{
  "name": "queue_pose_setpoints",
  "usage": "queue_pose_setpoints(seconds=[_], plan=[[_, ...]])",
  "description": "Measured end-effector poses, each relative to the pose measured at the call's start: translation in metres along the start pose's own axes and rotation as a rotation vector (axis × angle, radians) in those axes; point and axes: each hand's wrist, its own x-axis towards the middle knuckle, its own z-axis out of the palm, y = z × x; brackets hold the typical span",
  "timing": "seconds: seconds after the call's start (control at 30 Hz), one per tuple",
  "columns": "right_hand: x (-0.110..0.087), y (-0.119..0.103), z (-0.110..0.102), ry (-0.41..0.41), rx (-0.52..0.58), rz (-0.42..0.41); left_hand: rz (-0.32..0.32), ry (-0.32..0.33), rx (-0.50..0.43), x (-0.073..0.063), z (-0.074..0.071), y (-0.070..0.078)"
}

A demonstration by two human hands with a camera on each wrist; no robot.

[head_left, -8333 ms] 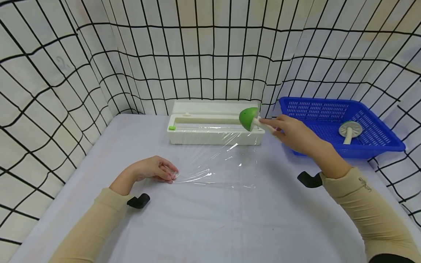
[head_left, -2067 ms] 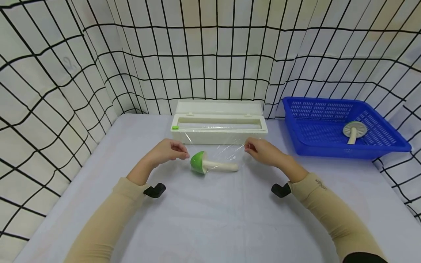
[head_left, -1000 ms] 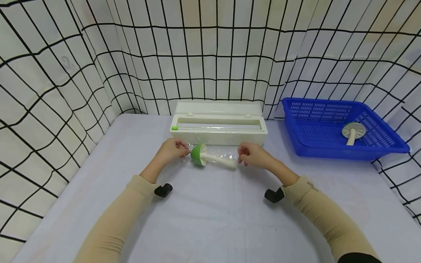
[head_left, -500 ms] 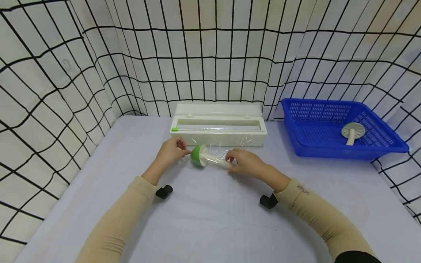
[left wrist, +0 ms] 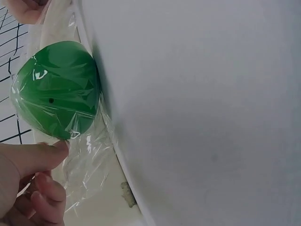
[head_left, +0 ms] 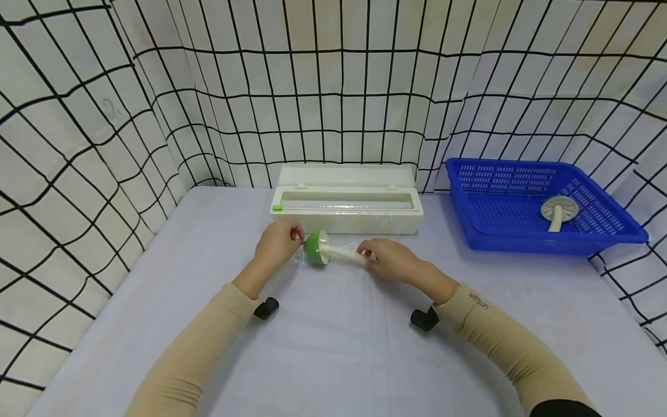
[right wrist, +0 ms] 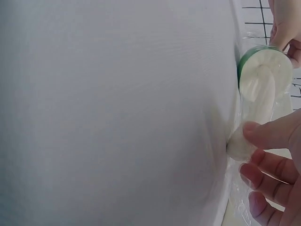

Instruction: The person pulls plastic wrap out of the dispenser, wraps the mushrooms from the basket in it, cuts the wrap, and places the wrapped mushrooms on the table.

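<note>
A toy mushroom [head_left: 316, 248] with a green cap and pale stem lies on its side on the white-covered table, cap to the left. Clear cling film [left wrist: 89, 155] covers its cap and stem, wrinkled and shiny. My left hand [head_left: 276, 246] pinches the film between thumb and fingers, right beside the cap. With thumb and fingertips, my right hand [head_left: 396, 260] grips the stem's end through the film, the last fingers spread loosely in the right wrist view. Just behind stands a white cling film dispenser [head_left: 346, 222], lid raised, a roll inside.
A blue basket [head_left: 521, 244] at the right holds another mushroom [head_left: 560, 207], its underside and stem showing. Black wire mesh [head_left: 341, 95] encloses the back and sides. A green slider [head_left: 277, 208] sits at the dispenser's left end.
The right hand, which held the mushroom above the film, has laid it down, drawn film over it, and moved left onto the stem's end. The left hand has shifted slightly right against the cap.
</note>
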Motion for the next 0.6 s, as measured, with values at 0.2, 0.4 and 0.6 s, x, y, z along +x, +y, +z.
queue_pose_setpoints(seconds=[0.2,0.4,0.6], plan=[[-0.0009,0.0016,0.0016,0.030,-0.034,-0.043,0.010,-0.006,-0.022,-0.0041,-0.0002,0.0046],[-0.0004,0.0037,0.0006,0.029,-0.020,-0.068,0.027,-0.060,-0.108,-0.0073,-0.0012,0.0044],[0.0052,0.0069,-0.0011,-0.060,0.040,0.044,0.082,-0.199,-0.204,-0.0046,-0.0011,0.0062]])
